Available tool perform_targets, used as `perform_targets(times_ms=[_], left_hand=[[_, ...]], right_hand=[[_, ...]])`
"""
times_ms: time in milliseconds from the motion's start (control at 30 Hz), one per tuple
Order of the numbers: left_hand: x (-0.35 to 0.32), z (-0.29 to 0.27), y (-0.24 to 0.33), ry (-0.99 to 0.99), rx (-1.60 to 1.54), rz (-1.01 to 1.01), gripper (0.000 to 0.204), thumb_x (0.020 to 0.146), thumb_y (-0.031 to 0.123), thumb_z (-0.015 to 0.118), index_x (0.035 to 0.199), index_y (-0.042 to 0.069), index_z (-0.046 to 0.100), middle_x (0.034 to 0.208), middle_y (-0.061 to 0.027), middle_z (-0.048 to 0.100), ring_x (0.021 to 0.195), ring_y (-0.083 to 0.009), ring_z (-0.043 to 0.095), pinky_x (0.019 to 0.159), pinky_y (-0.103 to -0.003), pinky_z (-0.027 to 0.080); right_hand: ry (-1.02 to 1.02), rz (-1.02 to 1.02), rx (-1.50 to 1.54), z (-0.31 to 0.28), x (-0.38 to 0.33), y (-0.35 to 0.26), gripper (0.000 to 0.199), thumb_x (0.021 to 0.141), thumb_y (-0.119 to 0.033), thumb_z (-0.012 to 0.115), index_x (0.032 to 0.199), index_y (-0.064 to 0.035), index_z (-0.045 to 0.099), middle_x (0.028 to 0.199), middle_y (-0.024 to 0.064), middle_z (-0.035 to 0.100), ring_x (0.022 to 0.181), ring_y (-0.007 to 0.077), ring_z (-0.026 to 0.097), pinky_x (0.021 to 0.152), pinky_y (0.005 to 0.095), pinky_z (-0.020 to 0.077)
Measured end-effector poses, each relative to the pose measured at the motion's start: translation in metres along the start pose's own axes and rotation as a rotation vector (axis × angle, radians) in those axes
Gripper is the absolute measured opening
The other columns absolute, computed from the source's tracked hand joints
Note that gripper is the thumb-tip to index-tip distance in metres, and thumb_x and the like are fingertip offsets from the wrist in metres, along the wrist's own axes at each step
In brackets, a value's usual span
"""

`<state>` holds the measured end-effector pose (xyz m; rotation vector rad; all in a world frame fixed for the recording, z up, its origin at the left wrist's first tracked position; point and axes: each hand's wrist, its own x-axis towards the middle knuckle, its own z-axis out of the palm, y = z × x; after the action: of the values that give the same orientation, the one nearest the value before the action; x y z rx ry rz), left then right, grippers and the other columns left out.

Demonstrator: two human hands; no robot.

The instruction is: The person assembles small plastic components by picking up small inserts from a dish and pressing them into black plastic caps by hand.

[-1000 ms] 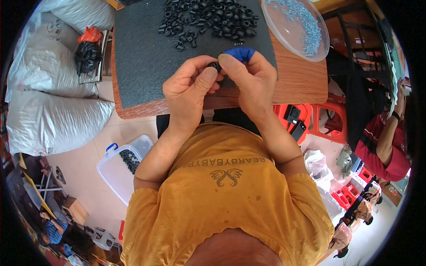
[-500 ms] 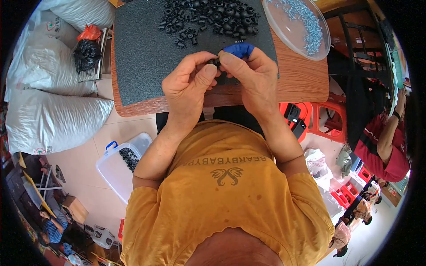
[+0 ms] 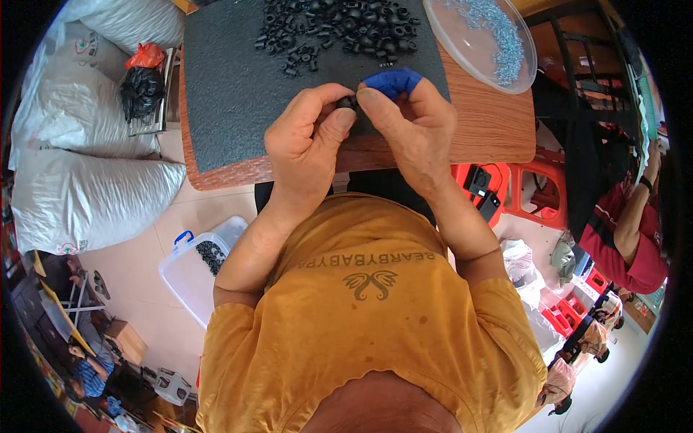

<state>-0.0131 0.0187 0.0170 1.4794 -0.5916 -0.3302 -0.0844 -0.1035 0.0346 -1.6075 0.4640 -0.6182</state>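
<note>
Over the front of the dark grey mat [image 3: 224,101], my two hands meet with their fingertips close together. A small round black plastic part [image 3: 346,102] is pinched between the thumb and fingers of my left hand [image 3: 304,133]. My right hand [image 3: 410,123] has its thumb and forefinger closed right beside that part. A blue cover [image 3: 392,82] wraps its forefinger. Whatever those right fingertips grip is too small or hidden to make out. Beyond my hands lies a heap of similar black plastic parts [image 3: 364,29], with several loose ones along its near edge.
At the table's [image 3: 491,130] right stands a round clear tray [image 3: 462,61] of small blue pieces. A clear bin [image 3: 184,278] holding dark pieces sits on the floor at left, near white sacks [image 3: 94,195]. A red stool [image 3: 534,191] stands at right; a co-worker in red [image 3: 624,242] is beyond.
My right hand has shifted slightly to the right, and its fingertips stand a little further from my left hand's. More of the black part shows. My left hand keeps its pinch.
</note>
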Motion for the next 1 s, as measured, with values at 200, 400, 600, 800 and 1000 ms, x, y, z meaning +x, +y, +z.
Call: perform_targets(times_ms=[200, 400, 600, 800, 1000], left_hand=[[0.001, 0.002, -0.002, 0.008, 0.125, 0.114, 0.016, 0.088, 0.005, 0.067, 0.103, 0.000, 0.066, 0.083, -0.0054, 0.062, 0.071, -0.0117, 0.058, 0.063, -0.024, 0.047], [-0.001, -0.001, 0.002, -0.019, -0.046, -0.038, 0.016, 0.091, 0.006, 0.066, 0.106, 0.000, 0.066, 0.084, -0.0021, 0.061, 0.071, -0.0075, 0.056, 0.062, -0.021, 0.046], [0.000, -0.002, 0.002, -0.035, -0.091, -0.061, 0.017, 0.091, 0.006, 0.065, 0.107, -0.001, 0.066, 0.085, -0.0014, 0.060, 0.071, -0.0064, 0.055, 0.062, -0.020, 0.047], [0.000, -0.004, 0.002, -0.034, -0.023, -0.012, 0.018, 0.091, 0.008, 0.067, 0.107, -0.001, 0.066, 0.085, -0.0016, 0.061, 0.070, -0.0062, 0.056, 0.061, -0.020, 0.047], [-0.001, -0.004, 0.001, -0.059, -0.144, -0.113, 0.019, 0.092, 0.012, 0.067, 0.108, 0.001, 0.067, 0.084, -0.0001, 0.064, 0.068, -0.0043, 0.057, 0.057, -0.018, 0.047]], right_hand=[[0.095, -0.064, -0.056, 0.006, -0.004, 0.003, 0.008, 0.085, -0.006, 0.071, 0.088, -0.0011, 0.066, 0.081, 0.0024, 0.063, 0.070, 0.0066, 0.056, 0.062, 0.0233, 0.0465], [0.012, -0.285, -0.196, 0.001, -0.003, 0.008, 0.010, 0.081, -0.002, 0.070, 0.089, -0.0024, 0.067, 0.080, 0.0078, 0.061, 0.073, 0.0202, 0.056, 0.064, 0.0313, 0.0457], [0.006, -0.451, -0.334, 0.000, -0.001, 0.007, 0.017, 0.075, 0.002, 0.070, 0.091, -0.0021, 0.066, 0.083, 0.0099, 0.062, 0.076, 0.0297, 0.056, 0.065, 0.0367, 0.0460], [0.040, -0.717, -0.538, 0.003, 0.003, 0.009, 0.021, 0.071, 0.005, 0.070, 0.089, 0.0008, 0.063, 0.083, 0.0139, 0.061, 0.075, 0.0324, 0.056, 0.065, 0.0387, 0.0459], [0.004, -0.714, -0.486, -0.001, 0.003, 0.009, 0.022, 0.070, 0.006, 0.069, 0.091, 0.0024, 0.062, 0.086, 0.0149, 0.061, 0.075, 0.0332, 0.056, 0.064, 0.0392, 0.0459]])
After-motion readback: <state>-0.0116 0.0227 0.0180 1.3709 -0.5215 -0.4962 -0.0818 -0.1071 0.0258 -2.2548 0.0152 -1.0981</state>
